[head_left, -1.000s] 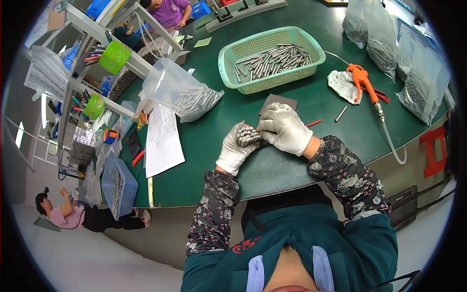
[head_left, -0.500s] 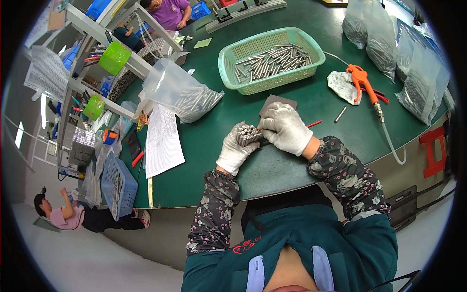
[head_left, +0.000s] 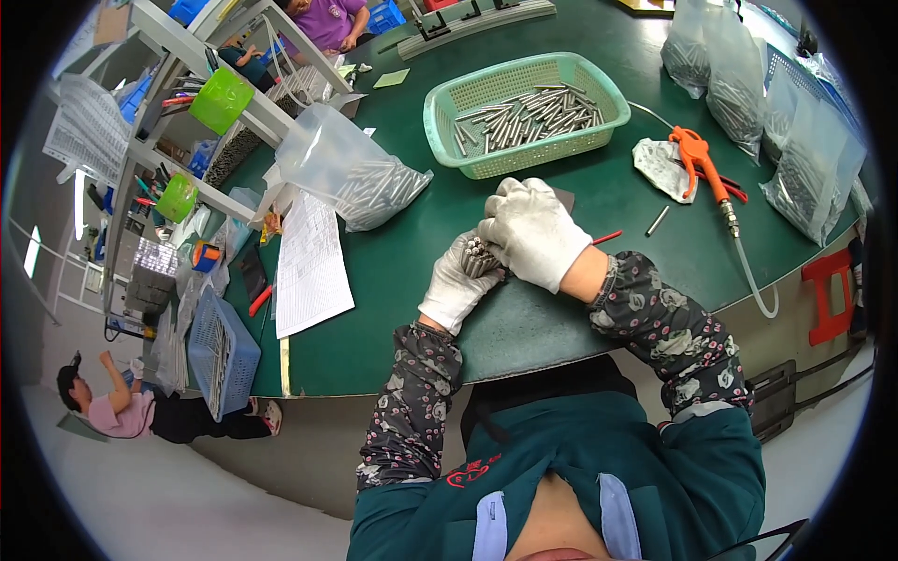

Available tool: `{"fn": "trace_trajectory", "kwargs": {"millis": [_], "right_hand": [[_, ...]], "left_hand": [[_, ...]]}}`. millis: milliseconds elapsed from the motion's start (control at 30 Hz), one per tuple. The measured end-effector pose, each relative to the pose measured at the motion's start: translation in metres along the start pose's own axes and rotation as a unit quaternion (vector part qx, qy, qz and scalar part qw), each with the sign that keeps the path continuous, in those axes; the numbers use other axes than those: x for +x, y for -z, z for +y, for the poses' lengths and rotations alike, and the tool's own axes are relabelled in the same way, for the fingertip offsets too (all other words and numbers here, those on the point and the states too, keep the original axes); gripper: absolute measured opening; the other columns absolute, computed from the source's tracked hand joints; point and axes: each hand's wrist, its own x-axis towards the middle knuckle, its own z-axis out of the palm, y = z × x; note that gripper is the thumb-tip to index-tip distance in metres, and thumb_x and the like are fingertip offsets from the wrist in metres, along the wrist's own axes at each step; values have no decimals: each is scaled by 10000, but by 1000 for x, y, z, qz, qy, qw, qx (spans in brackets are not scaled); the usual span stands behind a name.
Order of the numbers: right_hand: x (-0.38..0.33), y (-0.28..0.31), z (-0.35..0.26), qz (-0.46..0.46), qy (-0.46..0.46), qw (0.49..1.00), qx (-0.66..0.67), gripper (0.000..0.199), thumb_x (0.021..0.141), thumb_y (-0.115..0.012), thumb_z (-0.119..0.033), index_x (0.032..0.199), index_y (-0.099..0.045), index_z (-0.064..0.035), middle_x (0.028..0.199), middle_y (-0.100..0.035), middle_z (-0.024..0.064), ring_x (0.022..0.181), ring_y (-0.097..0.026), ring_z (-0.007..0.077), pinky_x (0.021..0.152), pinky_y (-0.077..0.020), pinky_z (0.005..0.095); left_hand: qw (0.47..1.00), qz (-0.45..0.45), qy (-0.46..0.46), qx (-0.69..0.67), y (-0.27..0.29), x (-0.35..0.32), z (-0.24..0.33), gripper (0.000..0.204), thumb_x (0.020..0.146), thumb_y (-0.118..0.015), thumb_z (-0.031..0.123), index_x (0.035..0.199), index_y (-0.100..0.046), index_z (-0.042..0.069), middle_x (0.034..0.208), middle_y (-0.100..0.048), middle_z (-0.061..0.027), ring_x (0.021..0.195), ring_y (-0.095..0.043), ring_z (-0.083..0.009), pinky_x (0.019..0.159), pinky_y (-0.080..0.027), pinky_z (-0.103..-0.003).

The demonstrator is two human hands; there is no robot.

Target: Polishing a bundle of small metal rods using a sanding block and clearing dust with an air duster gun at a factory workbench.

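Together, two gloved hands: left hand [head_left: 456, 285], right hand [head_left: 535, 231], one rod bundle [head_left: 481, 256].

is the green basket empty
No, the green basket holds a pile of metal rods spread across its bottom.

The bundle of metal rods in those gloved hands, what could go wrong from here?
1. The left hand cups the metal rods upright while the right hand only covers them; a loose grip could let some slip and scatter on the green table.
2. The hands work close to the table's near edge, so dropped rods might roll off onto the floor.
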Motion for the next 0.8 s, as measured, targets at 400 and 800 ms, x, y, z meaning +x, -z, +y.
{"fn": "trace_trajectory", "kwargs": {"millis": [400,800], "right_hand": [[10,1,-16,-99,24,971,-216,90,684,-540,-151,700,-621,-116,757,-561,18,826,-517,178,661,-374,299],[1,14,0,-12,-39,999,-21,102,701,-584,-193,715,-600,-93,742,-562,51,814,-520,208,692,-386,331]], "left_hand": [[998,7,-49,29,-2,-1,2,526,706,-565,-155,1171,-402,30,1127,-511,-58,1049,-502,-152,885,-435,-286],[999,11,14,-47,5,2,-12,597,637,-721,-20,1152,-422,10,984,-574,-63,900,-563,-135,805,-466,-237]]}}
